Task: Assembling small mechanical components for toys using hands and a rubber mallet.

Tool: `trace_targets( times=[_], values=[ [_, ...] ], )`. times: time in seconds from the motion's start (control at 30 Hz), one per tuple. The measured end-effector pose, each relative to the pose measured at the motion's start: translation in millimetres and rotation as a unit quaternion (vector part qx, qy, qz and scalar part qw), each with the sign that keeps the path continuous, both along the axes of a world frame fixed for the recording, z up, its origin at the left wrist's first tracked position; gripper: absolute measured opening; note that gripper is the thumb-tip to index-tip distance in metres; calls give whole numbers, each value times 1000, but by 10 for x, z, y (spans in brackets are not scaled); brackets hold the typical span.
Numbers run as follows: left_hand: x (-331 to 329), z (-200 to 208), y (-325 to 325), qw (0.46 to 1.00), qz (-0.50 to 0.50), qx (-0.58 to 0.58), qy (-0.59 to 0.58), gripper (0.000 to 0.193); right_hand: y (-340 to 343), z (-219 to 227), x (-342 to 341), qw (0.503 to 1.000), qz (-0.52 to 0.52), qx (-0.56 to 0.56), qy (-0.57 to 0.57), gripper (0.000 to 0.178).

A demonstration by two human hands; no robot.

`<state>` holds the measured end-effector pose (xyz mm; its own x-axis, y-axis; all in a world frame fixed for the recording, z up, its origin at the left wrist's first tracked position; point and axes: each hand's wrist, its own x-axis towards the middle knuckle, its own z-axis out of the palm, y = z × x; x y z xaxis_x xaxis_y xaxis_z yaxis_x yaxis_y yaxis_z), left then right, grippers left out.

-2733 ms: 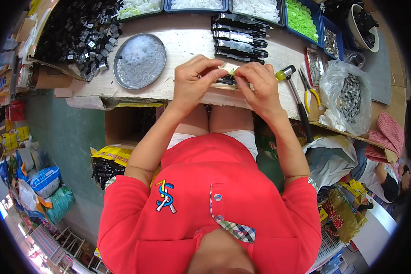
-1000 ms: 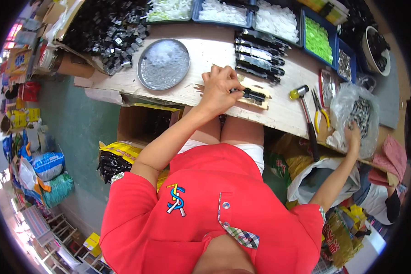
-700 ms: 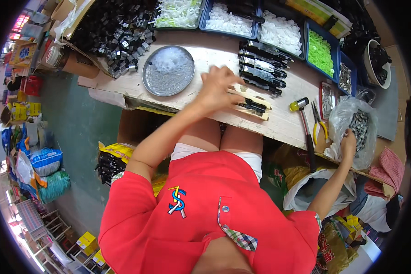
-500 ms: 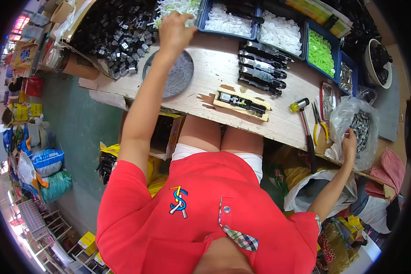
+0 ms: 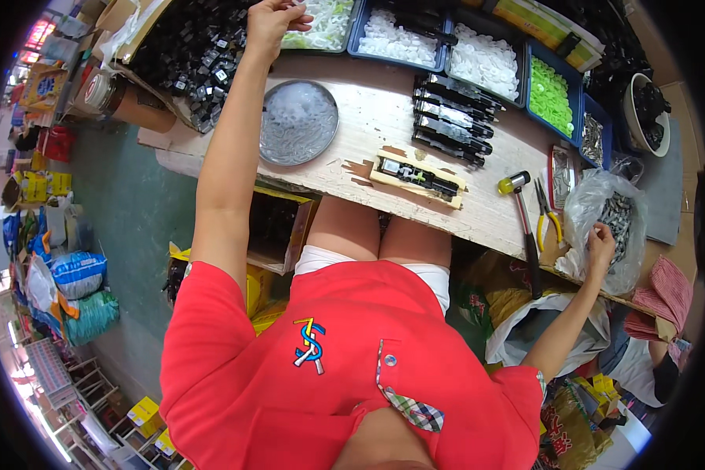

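My left hand (image 5: 272, 25) is at the far edge of the bench, over the near left corner of a bin of white and green plastic pieces (image 5: 327, 27). Its fingers are bent together, and whatever is in them is too small to name. On the right, my right hand (image 5: 601, 247) is at a clear plastic bag (image 5: 583, 211) of small grey metal parts (image 5: 617, 223), fingertips pinched; what they hold is unclear. Between the hands, a black mechanism with a small green piece (image 5: 415, 177) lies in a pale wooden fixture (image 5: 454, 202) near the bench's front edge.
A round grey dish (image 5: 299, 125) holds pale, greasy-looking stuff. Several black assemblies (image 5: 454, 121) lie in a row. Bins of white pieces (image 5: 482, 63) and green pieces (image 5: 551, 94) line the back. A hammer (image 5: 525, 227) and yellow-handled pliers (image 5: 551, 219) lie right; black parts (image 5: 188, 70) pile up left.
My left hand has moved farther away and slightly left, off the white and green pieces to the bin's left side. The right hand stays at the bag with only a slight shift.
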<state>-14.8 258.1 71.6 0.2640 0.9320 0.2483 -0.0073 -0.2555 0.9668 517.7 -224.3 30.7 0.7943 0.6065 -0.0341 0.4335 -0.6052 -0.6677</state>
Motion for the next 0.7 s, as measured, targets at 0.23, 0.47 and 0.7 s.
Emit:
trace_targets(
  times=[0.23,0.47,0.7],
  values=[
    [-122,-82,-872,982,-15,92,165,10,-44,60,-153,986,13,-48,-160,29],
    [17,-398,-1110,836,62,356,414,7,134,99,-364,982,36,16,-187,25],
    [-42,-299,-1206,874,50,288,388,5,102,389,-811,945,-44,104,-307,22]
  ],
)
